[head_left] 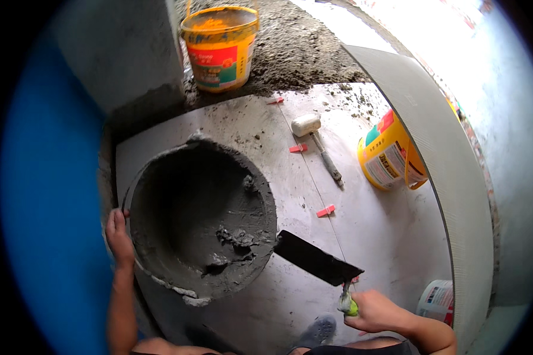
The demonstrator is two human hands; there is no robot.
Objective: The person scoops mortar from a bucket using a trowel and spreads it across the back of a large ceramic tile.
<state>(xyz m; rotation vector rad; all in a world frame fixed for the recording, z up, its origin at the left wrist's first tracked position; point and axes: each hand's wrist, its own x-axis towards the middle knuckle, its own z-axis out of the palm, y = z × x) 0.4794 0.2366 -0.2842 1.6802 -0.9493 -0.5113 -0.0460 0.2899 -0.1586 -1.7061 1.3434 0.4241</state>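
Note:
A large round bucket (137, 248) caked with grey mortar stands tilted on the pale tiles, its mouth facing me. Wet mortar (237, 238) clings in lumps to its inner wall. At its left side my left hand (119, 239) is closed on the bucket's edge or thin handle; which of the two I cannot tell. My right hand (373, 312) grips the green handle of a trowel (317, 258), to the right of the bucket. The trowel's flat dark blade points left, its far end at the bucket's rim.
A pale-headed mallet (306, 124) lies beyond, beside a tile joint with red wedges (326, 211). Yellow buckets stand far off (222, 59) and at the right (385, 155). A large tile panel (450, 154) rises along the right, near a white tub (437, 300). Rough mortar (302, 47) covers the far floor.

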